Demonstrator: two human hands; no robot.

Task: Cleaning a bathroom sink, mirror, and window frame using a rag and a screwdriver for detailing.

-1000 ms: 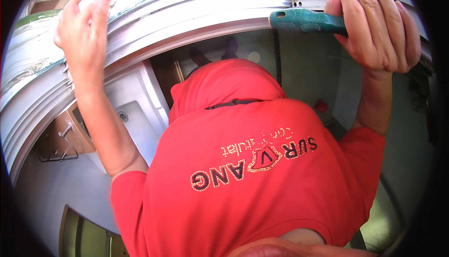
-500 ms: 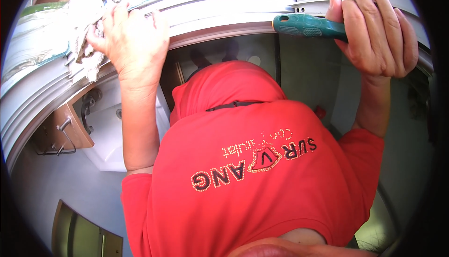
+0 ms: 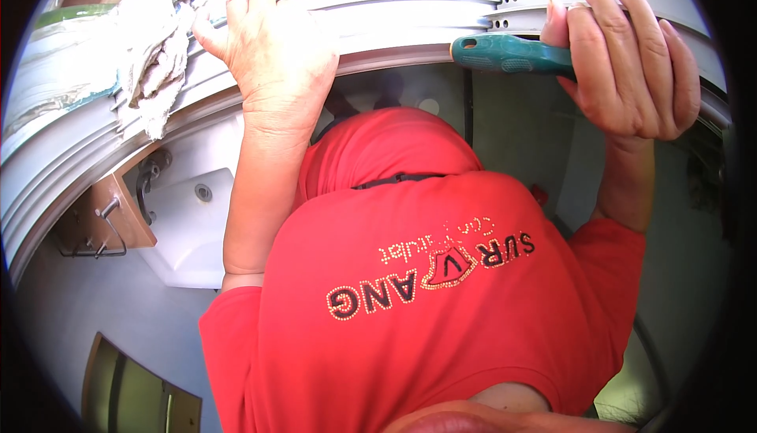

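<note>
My left hand (image 3: 280, 58) rests on the white window frame (image 3: 378, 19), its fingers stretched out and apart, partly washed out by glare. To its left a crumpled, dirty white rag (image 3: 158, 78) hangs over the frame's ridged tracks, apart from the hand. My right hand (image 3: 635, 74) is closed round a tool with a teal handle (image 3: 505, 54) at the frame's right side. The handle's end, with a hanging hole, points left. The tool's working end is hidden behind my fingers, so its kind does not show.
Below the frame on the left are a white washbasin (image 3: 185, 236), a tap (image 3: 147, 177) and a wooden panel with a metal bar (image 3: 102, 244). A framed mirror-like panel (image 3: 142, 390) stands lower left. Small holes (image 3: 505, 11) mark the frame's middle.
My left hand has moved right along the frame, away from the rag. My right hand and the teal-handled tool have shifted slightly left and down.
</note>
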